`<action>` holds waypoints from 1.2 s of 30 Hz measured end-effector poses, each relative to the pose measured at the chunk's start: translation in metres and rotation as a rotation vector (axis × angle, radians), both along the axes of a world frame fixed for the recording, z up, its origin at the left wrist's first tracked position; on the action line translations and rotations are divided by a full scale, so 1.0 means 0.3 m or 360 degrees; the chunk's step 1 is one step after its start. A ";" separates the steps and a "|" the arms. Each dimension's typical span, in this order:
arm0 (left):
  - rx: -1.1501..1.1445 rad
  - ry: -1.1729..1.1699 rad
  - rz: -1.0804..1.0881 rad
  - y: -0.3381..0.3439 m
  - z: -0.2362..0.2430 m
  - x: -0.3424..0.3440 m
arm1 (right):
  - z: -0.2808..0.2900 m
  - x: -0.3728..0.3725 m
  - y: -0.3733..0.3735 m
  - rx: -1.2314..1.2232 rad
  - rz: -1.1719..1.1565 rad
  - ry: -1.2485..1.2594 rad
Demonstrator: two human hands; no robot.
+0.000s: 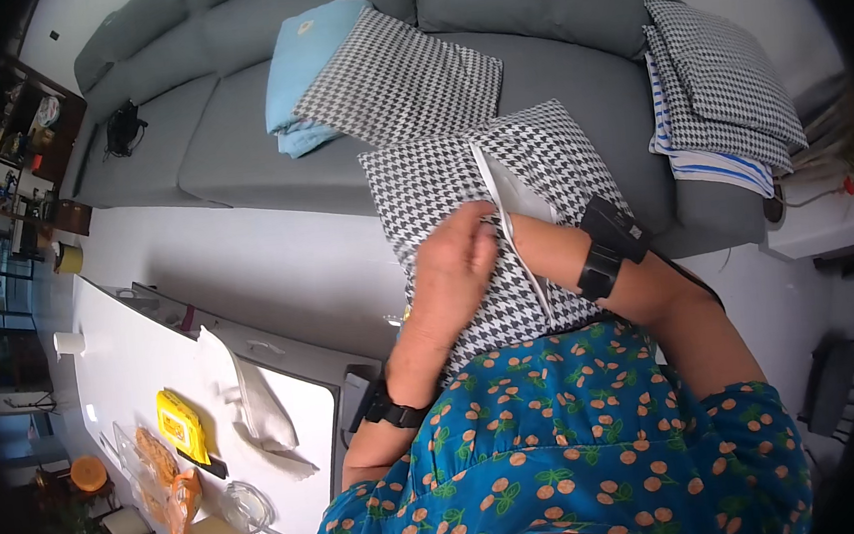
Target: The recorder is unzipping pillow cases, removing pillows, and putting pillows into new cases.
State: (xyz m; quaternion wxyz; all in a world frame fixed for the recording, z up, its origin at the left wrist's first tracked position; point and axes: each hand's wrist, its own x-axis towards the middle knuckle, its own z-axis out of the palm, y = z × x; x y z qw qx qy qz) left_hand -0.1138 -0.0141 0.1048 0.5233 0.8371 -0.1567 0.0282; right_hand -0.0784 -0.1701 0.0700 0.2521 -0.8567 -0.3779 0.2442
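A black-and-white houndstooth cushion cover [420, 182] lies across my lap and against the sofa front, its white-edged zip opening [494, 186] spread apart. Pale white filling or lining [523, 191] shows through the gap. My left hand [455, 260] is closed at the left edge of the opening, fingers curled on the cover and slightly blurred. My right forearm [556, 252] reaches through the slit from the right. Inside the cover, my right hand is hidden, so its fingers cannot be seen.
The grey sofa [236, 131] holds another houndstooth cushion [402, 78], a folded light-blue cloth [306, 66] and stacked cushions [733, 82] at the right. On the white table [132, 340] at the left are a yellow wipes pack [181, 425], a white cloth [252, 401] and an orange bag [181, 517].
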 end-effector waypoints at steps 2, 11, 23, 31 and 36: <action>-0.0065 0.0123 0.0252 0.058 -0.016 0.020 | -0.009 0.006 0.007 -0.0004 -0.0004 0.0004; 0.0028 0.0453 0.0814 0.288 -0.334 0.095 | -0.020 -0.029 0.024 -0.0032 0.0087 0.0062; -0.0796 0.0816 0.0447 0.201 -0.351 0.303 | -0.036 -0.084 0.022 -0.0062 0.0141 0.0110; -0.1707 0.1363 -0.0223 0.170 -0.247 0.355 | -0.003 0.001 0.080 -0.0009 -0.0021 -0.0079; -0.2051 0.1052 -0.0098 0.205 -0.261 0.254 | 0.153 0.268 0.068 0.0112 -0.0618 -0.0570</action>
